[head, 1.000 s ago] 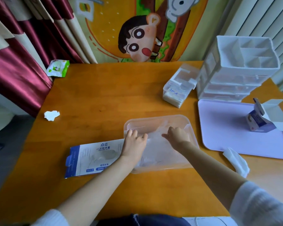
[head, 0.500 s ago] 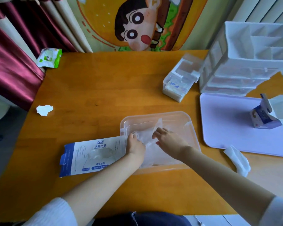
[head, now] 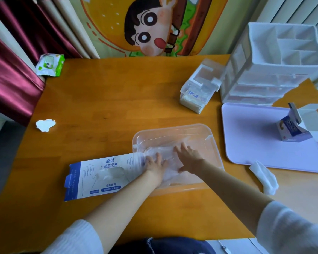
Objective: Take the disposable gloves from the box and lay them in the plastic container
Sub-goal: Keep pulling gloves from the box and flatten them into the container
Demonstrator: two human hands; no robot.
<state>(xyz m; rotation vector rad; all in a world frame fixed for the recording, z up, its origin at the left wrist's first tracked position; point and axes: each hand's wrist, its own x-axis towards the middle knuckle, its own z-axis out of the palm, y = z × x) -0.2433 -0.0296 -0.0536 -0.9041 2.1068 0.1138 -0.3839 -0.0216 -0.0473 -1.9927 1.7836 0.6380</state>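
Observation:
A clear plastic container (head: pixel 207 130) sits on the wooden table in front of me. Thin transparent disposable gloves (head: pixel 165 150) lie spread inside it. My left hand (head: pixel 154 165) rests flat on the gloves at the container's left end, fingers straight. My right hand (head: pixel 188 158) presses on the gloves beside it, fingers spread and pointing left. The flat white-and-blue glove box (head: pixel 99 177) lies on the table to the left, its right end touching the container.
A lilac tray (head: pixel 255 140) with a small open carton (head: pixel 294 129) lies to the right. Behind it stand a white drawer organiser (head: pixel 275 70) and a small clear box (head: pixel 198 92). A tissue (head: pixel 264 176), a crumpled paper (head: pixel 45 125) and a wipes pack (head: pixel 50 65) lie around.
Both hands have moved closer together and flattened onto the gloves in the container. My right hand shifted left and nearer; my left hand moved from the rim into the container.

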